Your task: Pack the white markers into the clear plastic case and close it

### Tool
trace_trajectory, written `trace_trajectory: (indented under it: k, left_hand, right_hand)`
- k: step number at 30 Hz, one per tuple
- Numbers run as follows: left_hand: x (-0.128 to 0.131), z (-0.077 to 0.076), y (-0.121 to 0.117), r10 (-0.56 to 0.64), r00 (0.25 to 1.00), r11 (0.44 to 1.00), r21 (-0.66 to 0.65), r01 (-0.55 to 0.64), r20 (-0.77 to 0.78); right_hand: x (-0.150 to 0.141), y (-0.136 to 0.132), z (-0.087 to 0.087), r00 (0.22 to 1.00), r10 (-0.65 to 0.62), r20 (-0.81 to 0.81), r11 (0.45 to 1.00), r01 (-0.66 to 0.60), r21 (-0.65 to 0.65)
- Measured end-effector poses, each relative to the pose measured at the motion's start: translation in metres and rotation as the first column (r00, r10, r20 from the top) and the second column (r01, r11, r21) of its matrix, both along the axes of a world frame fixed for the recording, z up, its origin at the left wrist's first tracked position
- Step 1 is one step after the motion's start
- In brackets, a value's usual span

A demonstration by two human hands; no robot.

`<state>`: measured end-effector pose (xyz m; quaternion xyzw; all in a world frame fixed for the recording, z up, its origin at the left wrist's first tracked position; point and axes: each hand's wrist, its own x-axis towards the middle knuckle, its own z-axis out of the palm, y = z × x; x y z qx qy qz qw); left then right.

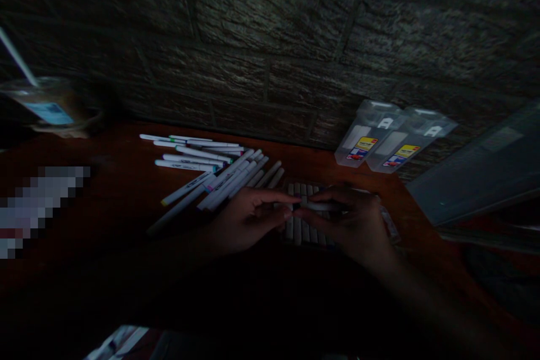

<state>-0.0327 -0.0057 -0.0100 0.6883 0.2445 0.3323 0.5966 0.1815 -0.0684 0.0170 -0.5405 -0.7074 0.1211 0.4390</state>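
Observation:
Between both hands a white marker pen (323, 206) lies roughly level, a dark band showing near its left end. My left hand (248, 216) pinches that dark end with thumb and forefinger. At the other side my right hand (358, 222) grips the pale barrel, its fingers closed round it. Right below the hands is a clear case (310, 243) with several white markers (297, 230) lined up side by side. Left of the case, a loose pile of white markers (236, 180) with coloured ends spreads over the wooden table (122, 180).
Two clear plastic boxes (392, 157) with yellow labels lean by the stone wall (270, 67). A plastic cup (50, 104) with a straw stands at the far left, on a round holder. A grey panel (472, 174) borders the right side. A blurred-out pale item (37, 208) lies left.

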Motion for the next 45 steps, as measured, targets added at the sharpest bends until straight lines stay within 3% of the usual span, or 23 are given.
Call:
trace_trajectory:
  k: [6,14,20,27,31,38,45]
  left_hand:
    - [0.000,0.002,-0.002,-0.028,0.999,1.000,-0.003,0.028,0.018]
    - [0.002,0.008,0.005,0.034,0.997,0.999,-0.022,-0.033,0.068]
    - [0.002,0.007,0.014,0.139,0.977,0.981,-0.159,-0.113,0.162]
    - [0.001,0.004,0.024,0.278,0.915,0.929,-0.325,-0.179,0.291]
    - [0.001,0.004,0.027,0.322,0.882,0.907,-0.378,-0.184,0.343]
    - [0.000,0.005,0.027,0.263,0.875,0.915,-0.392,-0.093,0.406]
    - [-0.001,0.010,0.021,0.206,0.883,0.932,-0.359,-0.046,0.422]
  right_hand:
    - [0.000,0.001,0.000,1.000,0.014,0.010,0.995,-0.013,-0.101]
    - [0.000,0.004,0.001,0.967,0.017,-0.256,0.971,-0.077,-0.227]
    - [0.001,0.008,0.009,0.910,-0.040,-0.412,0.960,-0.080,-0.270]
    - [0.006,0.012,0.006,0.820,-0.116,-0.560,0.959,-0.055,-0.279]
    - [0.007,0.012,0.005,0.742,-0.085,-0.665,0.965,-0.106,-0.241]
    - [0.008,0.013,0.007,0.657,-0.052,-0.752,0.962,-0.170,-0.215]
    - [0.009,0.017,0.006,0.631,-0.112,-0.768,0.960,-0.130,-0.247]
